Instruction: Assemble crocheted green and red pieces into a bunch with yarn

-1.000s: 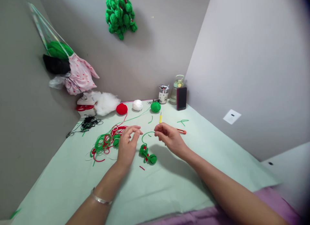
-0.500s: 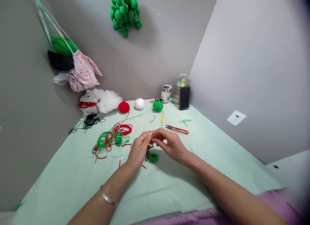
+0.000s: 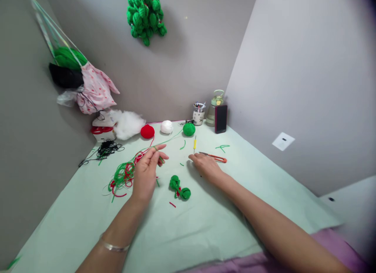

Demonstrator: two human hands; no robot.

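On the table's left, my left hand (image 3: 147,171) pinches a strand of green yarn (image 3: 161,160), which loops over its raised index finger. My right hand (image 3: 208,167) lies low over the table with fingers stretched forward. Its fingertips are at the lower end of a yellow-handled crochet hook (image 3: 194,143); whether they grip it I cannot tell. Just beyond those knuckles are orange thread snips (image 3: 219,158), partly covered by the hand. Between both hands rests a small green crocheted piece (image 3: 185,193) with two round ends and some red in its middle.
Tangled red, green and white yarn (image 3: 122,177) lies left, black yarn (image 3: 108,149) behind it. Red (image 3: 147,131), white (image 3: 167,127) and green (image 3: 189,129) yarn balls line the back, with a phone (image 3: 221,119), bottle (image 3: 210,114) and pen cup (image 3: 198,115).
My hands, together over the crocheted piece before, have moved apart. The left went left with green yarn; the right came down beside the hook. The green piece now shows fully. The view shifted slightly.
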